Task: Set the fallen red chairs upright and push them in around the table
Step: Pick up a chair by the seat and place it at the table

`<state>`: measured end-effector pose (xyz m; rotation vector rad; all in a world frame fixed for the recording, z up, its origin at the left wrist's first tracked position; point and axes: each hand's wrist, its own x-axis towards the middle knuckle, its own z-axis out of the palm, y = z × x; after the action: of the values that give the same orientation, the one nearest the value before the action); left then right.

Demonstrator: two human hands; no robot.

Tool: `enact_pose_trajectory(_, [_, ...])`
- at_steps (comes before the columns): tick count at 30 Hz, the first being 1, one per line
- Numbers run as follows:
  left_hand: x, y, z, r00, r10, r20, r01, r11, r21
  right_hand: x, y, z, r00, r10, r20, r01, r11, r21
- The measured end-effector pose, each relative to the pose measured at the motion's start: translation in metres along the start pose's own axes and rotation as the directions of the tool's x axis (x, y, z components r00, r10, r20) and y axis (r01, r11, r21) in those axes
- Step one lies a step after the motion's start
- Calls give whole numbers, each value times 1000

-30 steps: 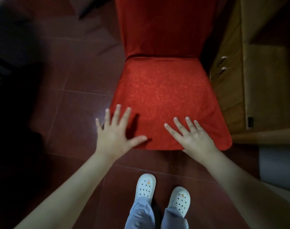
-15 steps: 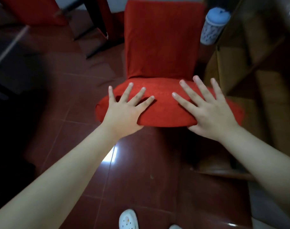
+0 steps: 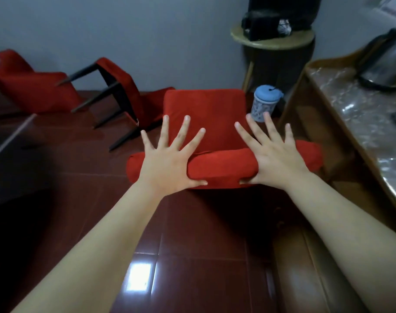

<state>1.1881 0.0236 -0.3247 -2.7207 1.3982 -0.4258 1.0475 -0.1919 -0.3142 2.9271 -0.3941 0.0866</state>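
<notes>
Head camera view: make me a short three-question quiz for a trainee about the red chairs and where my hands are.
1. True or false: the left hand and right hand both show straight, spread fingers at the front seat edge of the upright red fabric-covered chair.
2. How many tipped-over red fabric chairs lie on the dark red tiled floor? A none, B two, C five.
3. Fill in: the white bin with a blue lid stands to the upright chair's ___ in the picture.
Key: 1 true. 2 B; the second lies far left. 3 right.
</notes>
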Motion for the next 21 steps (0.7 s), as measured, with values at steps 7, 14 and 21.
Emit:
enact_pose_trajectory(7, [95, -38, -17, 997, -20, 75, 22, 999, -25, 93, 37, -25, 1000, -8, -13, 9, 994, 107])
enact_pose_trajectory(14, [179, -70, -28, 965, -45, 257, 72, 993, -97, 178, 67, -44, 995, -38, 88, 20, 981, 192])
enact_pose_trajectory(21, [243, -97, -27, 916, -1, 402, 82, 980, -182, 243, 86, -52, 978, -45, 205, 4, 981, 196])
